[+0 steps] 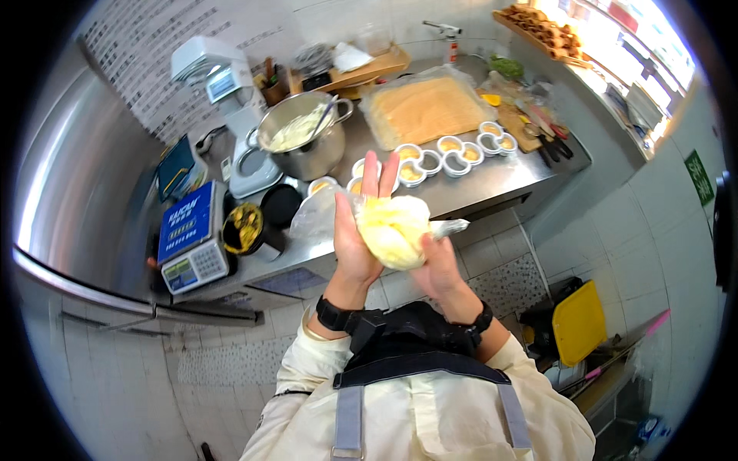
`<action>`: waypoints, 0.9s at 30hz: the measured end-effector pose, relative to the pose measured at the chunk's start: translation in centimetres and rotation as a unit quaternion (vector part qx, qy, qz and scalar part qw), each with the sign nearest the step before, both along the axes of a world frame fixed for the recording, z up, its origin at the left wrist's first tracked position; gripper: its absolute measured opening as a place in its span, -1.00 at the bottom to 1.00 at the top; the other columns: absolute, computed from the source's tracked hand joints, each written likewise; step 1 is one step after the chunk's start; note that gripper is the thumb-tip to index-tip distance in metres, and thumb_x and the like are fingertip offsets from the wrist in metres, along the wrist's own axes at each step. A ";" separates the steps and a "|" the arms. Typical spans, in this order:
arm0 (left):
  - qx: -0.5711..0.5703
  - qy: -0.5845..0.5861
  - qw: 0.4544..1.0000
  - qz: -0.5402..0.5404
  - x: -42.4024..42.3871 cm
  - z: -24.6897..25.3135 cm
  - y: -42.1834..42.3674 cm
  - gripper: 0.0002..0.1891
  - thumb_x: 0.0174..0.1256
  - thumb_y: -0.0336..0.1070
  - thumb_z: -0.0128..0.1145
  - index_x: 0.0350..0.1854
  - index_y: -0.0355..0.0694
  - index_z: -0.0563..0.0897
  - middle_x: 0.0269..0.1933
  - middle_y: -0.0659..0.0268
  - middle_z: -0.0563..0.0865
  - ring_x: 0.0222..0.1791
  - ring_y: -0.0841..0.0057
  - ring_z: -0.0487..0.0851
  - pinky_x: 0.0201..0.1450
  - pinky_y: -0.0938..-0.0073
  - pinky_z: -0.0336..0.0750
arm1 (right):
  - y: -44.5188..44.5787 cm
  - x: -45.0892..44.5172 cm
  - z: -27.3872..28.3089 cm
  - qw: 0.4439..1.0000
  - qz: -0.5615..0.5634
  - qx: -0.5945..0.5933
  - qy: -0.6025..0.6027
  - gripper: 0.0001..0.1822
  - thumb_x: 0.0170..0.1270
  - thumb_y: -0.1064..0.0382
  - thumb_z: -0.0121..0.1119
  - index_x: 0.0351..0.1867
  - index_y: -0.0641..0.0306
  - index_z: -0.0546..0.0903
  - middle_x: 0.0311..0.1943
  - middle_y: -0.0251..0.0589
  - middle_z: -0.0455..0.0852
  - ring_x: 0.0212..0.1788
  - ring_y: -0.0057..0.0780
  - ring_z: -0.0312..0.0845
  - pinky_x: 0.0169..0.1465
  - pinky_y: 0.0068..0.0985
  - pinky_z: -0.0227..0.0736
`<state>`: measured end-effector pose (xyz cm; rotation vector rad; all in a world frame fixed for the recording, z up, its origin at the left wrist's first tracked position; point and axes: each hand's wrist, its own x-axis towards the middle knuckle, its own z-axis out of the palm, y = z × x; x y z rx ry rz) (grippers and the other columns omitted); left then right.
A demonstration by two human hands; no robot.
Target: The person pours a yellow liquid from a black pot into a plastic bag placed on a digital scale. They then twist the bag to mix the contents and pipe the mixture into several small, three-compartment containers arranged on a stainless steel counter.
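A clear plastic piping bag, bulging with pale yellow cream, is held up in front of the counter's edge. My left hand supports its left side, with two fingers stretched up behind it. On the other side, my right hand grips the bag near a narrow twisted plastic end that points right. A loose clear plastic sheet spreads to the left; whether it belongs to the bag I cannot tell. Just beyond my hands, several small white-rimmed cups stand on the counter, some with yellow filling.
A steel pot of whitish cream holds a spatula, beside a stand mixer. Nearer left are a digital scale and a black tub. A flat sponge sheet lies behind the cups. Knives rest at the right end.
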<state>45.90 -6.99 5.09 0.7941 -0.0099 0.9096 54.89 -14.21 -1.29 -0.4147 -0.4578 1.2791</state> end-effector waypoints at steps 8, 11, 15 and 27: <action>0.471 0.339 0.791 0.196 -2.3 0.7 3.4 -0.53 0.49 -0.11 -0.36 0.33 -0.19 0.30 0.28 0.18 0.42 0.41 0.39 0.13 0.39 0.29 0.02 | -2.0 3.4 -0.5 0.899 -0.250 -0.140 -0.331 -0.55 0.34 0.17 0.00 0.17 0.36 0.31 0.25 -0.10 0.33 0.26 -0.22 0.28 0.28 -0.29 0.12; 0.622 0.364 0.679 0.143 -1.8 -0.5 3.6 -0.57 0.24 -0.13 -0.02 0.14 -0.15 0.47 0.27 0.28 0.44 0.38 0.29 0.20 0.43 0.08 -0.28 | 0.2 2.8 5.6 0.679 -0.271 0.057 -0.680 -0.52 0.19 0.23 0.09 0.14 0.34 0.36 0.18 -0.06 0.40 0.25 -0.20 0.29 0.36 -0.22 -0.06; 0.597 0.327 0.732 0.039 0.8 -5.5 4.8 -0.46 0.17 -0.10 0.05 0.23 -0.14 0.39 0.33 0.31 0.36 0.45 0.27 0.02 0.43 0.02 -0.31 | 4.6 0.7 3.4 0.564 -0.308 0.116 -0.757 -0.74 -0.04 0.32 0.14 -0.26 0.32 0.61 -0.38 0.02 0.64 -0.10 -0.10 0.54 0.14 -0.26 0.28; 0.592 0.398 0.619 0.329 2.4 -8.8 7.5 -0.34 0.30 0.15 -0.51 0.19 -0.21 0.42 0.45 0.00 -0.01 0.48 0.05 -0.28 0.33 -0.19 -0.49 | 2.9 -4.5 3.3 0.693 -0.298 0.171 -0.634 -0.85 0.01 0.32 0.17 -0.65 0.25 0.51 -0.69 -0.14 0.48 -0.52 -0.18 0.40 -0.32 -0.30 0.27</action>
